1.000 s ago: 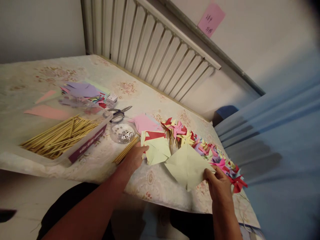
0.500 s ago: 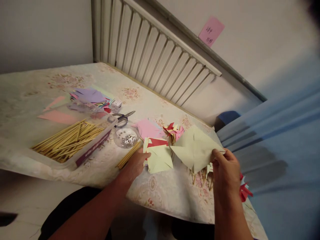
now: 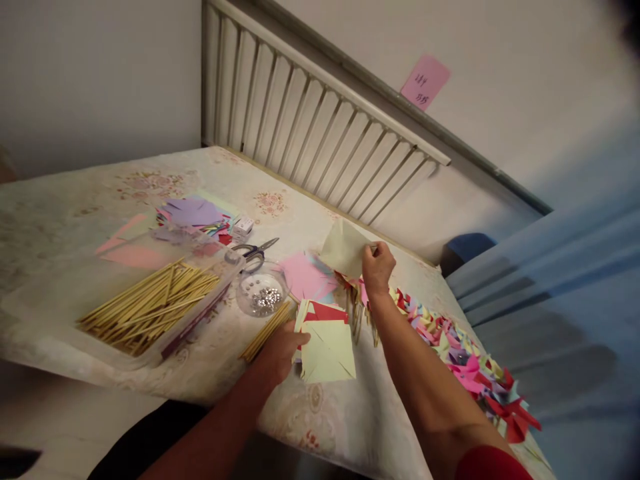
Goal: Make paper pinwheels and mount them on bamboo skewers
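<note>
My left hand (image 3: 286, 348) grips a stack of paper squares (image 3: 327, 352) by its left edge, thumb on top. The top sheet is pale yellow-green with slits running in from its corners; red and cream sheets show behind it. My right hand (image 3: 379, 267) pinches a pale yellow-green paper sheet (image 3: 345, 248) by its right side, over the far part of the table. Below that sheet lie pink and light blue paper sheets (image 3: 306, 277). Finished paper pinwheels (image 3: 467, 373) on sticks lie in a long row beside and beyond my right forearm, which hides some of them.
A clear plastic box (image 3: 165, 350) of thin wooden sticks (image 3: 150, 303) stands at left. Near it are scissors (image 3: 255, 253), a round dish (image 3: 261, 293) of small shiny pieces, loose sticks (image 3: 265, 331), a small box (image 3: 243, 227) and coloured paper (image 3: 193, 211). A radiator (image 3: 320, 127) and blue curtain (image 3: 550, 320) border the table.
My right hand has carried the pale sheet leftward and farther back, uncovering the pinwheels at right. My left hand still holds the stack. The whole view has shifted slightly.
</note>
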Motion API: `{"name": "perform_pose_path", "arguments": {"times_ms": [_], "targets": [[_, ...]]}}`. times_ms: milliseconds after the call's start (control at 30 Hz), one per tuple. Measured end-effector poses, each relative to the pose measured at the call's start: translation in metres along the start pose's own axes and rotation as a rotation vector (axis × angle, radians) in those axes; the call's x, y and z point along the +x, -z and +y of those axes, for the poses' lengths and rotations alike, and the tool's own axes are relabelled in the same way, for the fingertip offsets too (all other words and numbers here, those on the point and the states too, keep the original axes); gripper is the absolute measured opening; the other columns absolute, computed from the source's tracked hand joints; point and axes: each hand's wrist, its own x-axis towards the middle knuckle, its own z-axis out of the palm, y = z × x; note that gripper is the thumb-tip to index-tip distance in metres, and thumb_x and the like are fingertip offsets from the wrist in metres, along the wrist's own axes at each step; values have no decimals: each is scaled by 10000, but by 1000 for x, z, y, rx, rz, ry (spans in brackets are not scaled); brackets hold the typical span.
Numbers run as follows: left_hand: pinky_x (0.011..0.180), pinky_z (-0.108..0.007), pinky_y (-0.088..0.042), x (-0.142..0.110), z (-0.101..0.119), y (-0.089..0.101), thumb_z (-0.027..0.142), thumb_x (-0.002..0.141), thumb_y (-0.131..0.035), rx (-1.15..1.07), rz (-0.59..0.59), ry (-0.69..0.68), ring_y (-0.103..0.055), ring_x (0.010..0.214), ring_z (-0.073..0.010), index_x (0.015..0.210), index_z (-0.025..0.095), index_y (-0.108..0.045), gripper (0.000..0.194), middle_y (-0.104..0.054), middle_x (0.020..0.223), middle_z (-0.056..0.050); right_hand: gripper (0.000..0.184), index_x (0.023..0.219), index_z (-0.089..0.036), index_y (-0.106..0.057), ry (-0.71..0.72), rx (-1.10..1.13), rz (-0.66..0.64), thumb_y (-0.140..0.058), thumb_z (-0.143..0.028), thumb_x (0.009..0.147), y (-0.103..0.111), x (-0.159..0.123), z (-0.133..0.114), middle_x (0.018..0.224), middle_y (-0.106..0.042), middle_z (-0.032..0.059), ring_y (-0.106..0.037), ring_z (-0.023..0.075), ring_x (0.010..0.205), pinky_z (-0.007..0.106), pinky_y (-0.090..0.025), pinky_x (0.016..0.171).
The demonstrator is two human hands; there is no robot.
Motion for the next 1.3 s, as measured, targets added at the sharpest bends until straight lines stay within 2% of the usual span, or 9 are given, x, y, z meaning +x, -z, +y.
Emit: {"name": "perform_pose_path", "arguments": {"times_ms": [67, 133, 300, 400, 500, 800, 1100, 1200, 1300], "targets": [[648, -300, -449, -3, 4, -2, 151, 557, -672, 32, 20, 26, -623, 673, -212, 828, 154, -702, 273, -679, 667, -49, 210, 824, -172, -630, 79, -16, 23, -447, -275, 822, -17, -6, 1, 667, -592, 5, -499, 156, 632, 266, -378, 671], [644, -293, -442, -6, 8, -3, 147, 548, -659, 46, 27, 33, -612, 653, -199, 820, 150, -701, 275, -686, 680, -51, 248, 889, -170, -646, 170, 10, -67, -432, -292, 855, -34, -16, 7, 789, -660, 53, -564, 185, 726, 286, -405, 741], [639, -283, -425, -9, 12, 0, 146, 545, -651, 54, 47, 33, -593, 633, -186, 835, 154, -698, 293, -696, 694, -46, 205, 876, -197, -664, 241, 118, -565, -478, -271, 829, -69, -48, 30, 857, -700, 41, -602, 181, 775, 270, -427, 762], [650, -294, -424, -11, 13, 3, 137, 534, -650, 64, 56, 23, -598, 647, -200, 821, 166, -690, 291, -697, 700, -41, 161, 772, -205, -644, 171, 86, -692, -497, -265, 793, -78, -61, 40, 713, -650, -4, -549, 155, 680, 235, -399, 666], [655, -312, -429, -12, 14, 3, 134, 536, -655, 55, 37, 29, -614, 662, -223, 811, 175, -688, 280, -697, 700, -44, 175, 683, -200, -604, 149, 91, -704, -499, -289, 790, -80, -64, 42, 610, -571, -27, -488, 138, 608, 225, -356, 598], [652, -321, -462, -10, 10, 5, 139, 545, -648, 37, 13, 67, -663, 748, -263, 884, 167, -712, 346, -727, 738, -62, 174, 641, -186, -592, 164, 159, -807, -511, -281, 763, -78, -63, 22, 584, -524, -39, -444, 121, 596, 218, -330, 571], [618, -300, -428, -14, 16, 1, 144, 524, -644, 20, 5, 53, -610, 634, -217, 868, 168, -708, 350, -688, 648, -33, 220, 784, -189, -702, 157, 215, -1066, -572, -365, 797, -75, -65, 17, 706, -672, -14, -573, 150, 668, 233, -430, 632], [631, -299, -429, -13, 16, 1, 139, 526, -637, 30, -3, 46, -607, 644, -214, 879, 166, -713, 362, -691, 656, -30, 323, 839, -191, -715, 199, 156, -963, -475, -401, 889, -76, -59, 22, 814, -708, 16, -628, 182, 778, 279, -475, 739], [637, -300, -430, -12, 15, 2, 139, 527, -629, 56, 13, 46, -608, 653, -215, 867, 164, -716, 352, -703, 676, -36, 283, 1042, -202, -704, 219, 80, -845, -511, -341, 888, -81, -55, 32, 1100, -710, 70, -634, 225, 1029, 349, -465, 934]]}}
